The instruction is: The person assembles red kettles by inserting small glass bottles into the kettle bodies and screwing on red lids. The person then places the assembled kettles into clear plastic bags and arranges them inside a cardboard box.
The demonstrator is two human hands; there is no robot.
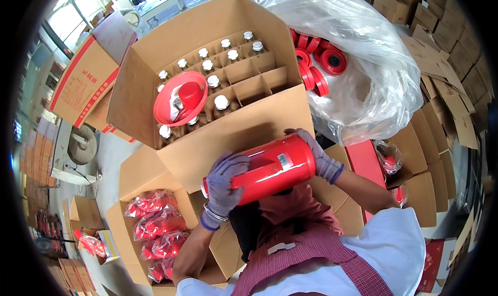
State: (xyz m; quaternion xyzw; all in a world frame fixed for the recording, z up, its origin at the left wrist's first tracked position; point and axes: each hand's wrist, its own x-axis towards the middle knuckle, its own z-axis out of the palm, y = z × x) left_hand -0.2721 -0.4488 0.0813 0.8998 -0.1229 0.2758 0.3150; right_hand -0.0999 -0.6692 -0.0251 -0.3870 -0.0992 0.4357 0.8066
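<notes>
Across my front lies a shiny red thermos flask (267, 172), tipped on its side, with a small white label facing up. My left hand (226, 182), in a grey-purple glove, wraps the end with the white rim. My right hand (320, 158), gloved the same way, grips the opposite end, its fingers curled over the edge. Just beyond the flask stands a tall open carton (236, 132) with cardboard dividers. Several bottle necks with white caps (221, 102) poke up from its cells. A red bowl (162, 109) with a red cup-shaped piece (190, 94) inside rests on top of them.
Red rings with black centres (332, 61) lie in a clear plastic bag (373, 104) at the far right. An open carton (127, 244) at lower left holds plastic-wrapped red items (160, 226). Flattened cardboard (441, 78) leans at the right; a printed carton (85, 83) stands far left.
</notes>
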